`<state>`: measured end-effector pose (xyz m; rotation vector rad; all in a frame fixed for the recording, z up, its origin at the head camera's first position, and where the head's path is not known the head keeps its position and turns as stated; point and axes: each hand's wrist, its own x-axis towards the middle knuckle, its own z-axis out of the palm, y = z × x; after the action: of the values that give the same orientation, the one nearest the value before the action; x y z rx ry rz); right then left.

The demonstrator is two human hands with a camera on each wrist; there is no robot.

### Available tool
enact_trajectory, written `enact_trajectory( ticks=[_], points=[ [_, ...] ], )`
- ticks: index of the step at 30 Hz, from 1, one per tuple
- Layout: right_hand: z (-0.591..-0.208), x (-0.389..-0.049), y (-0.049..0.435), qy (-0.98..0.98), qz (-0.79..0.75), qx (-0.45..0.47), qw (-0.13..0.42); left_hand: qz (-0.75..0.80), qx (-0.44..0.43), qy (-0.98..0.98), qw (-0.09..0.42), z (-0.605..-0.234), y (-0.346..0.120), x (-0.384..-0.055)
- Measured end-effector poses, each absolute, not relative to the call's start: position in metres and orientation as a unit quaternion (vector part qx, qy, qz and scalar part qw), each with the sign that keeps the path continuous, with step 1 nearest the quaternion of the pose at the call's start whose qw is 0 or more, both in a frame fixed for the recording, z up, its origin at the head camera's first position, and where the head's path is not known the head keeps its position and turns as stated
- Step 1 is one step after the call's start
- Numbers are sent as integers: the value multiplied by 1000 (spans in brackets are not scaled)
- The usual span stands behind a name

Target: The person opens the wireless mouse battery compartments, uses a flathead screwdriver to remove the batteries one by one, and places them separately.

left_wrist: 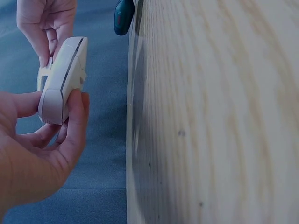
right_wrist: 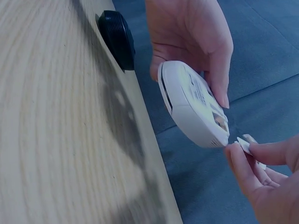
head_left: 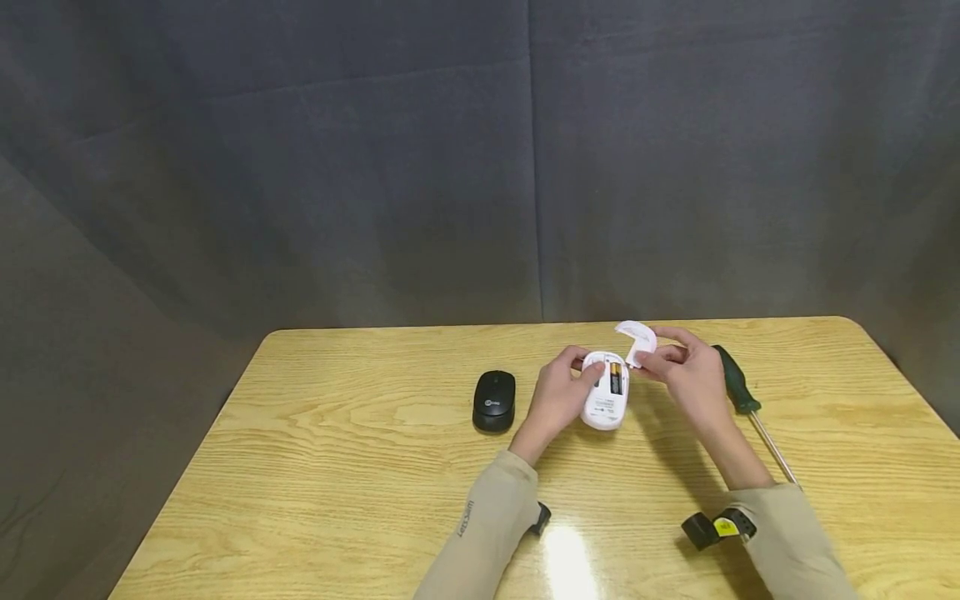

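My left hand (head_left: 558,396) grips a white computer mouse (head_left: 604,408) above the table, underside up. In the mouse's uncovered compartment lies a battery (head_left: 616,377) with a copper-coloured end. The left wrist view shows the thumb on one face of the white mouse (left_wrist: 60,88) and fingers on the other. Just to the right, my right hand (head_left: 690,371) pinches a curved white battery cover (head_left: 640,340), separate from the mouse body. Seen from the right wrist, the cover (right_wrist: 247,145) sits between thumb and fingers close to the mouse's end, partly hidden by them.
A black mouse (head_left: 494,402) rests on the wooden table (head_left: 337,442), left of my hands. A screwdriver (head_left: 738,383) with a green handle lies on the right, its shaft partly behind my right forearm. Behind the table hangs a dark grey curtain (head_left: 375,183).
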<state>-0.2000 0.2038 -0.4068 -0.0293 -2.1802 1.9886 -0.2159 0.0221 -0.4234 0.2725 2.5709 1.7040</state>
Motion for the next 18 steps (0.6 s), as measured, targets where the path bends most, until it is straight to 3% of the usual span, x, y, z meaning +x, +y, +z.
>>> enact_trajectory(
  ticks=[18],
  points=[
    [-401, -202, 226, -718, 694, 1, 51, 575, 92, 813, 1, -426, 20, -219]
  ],
)
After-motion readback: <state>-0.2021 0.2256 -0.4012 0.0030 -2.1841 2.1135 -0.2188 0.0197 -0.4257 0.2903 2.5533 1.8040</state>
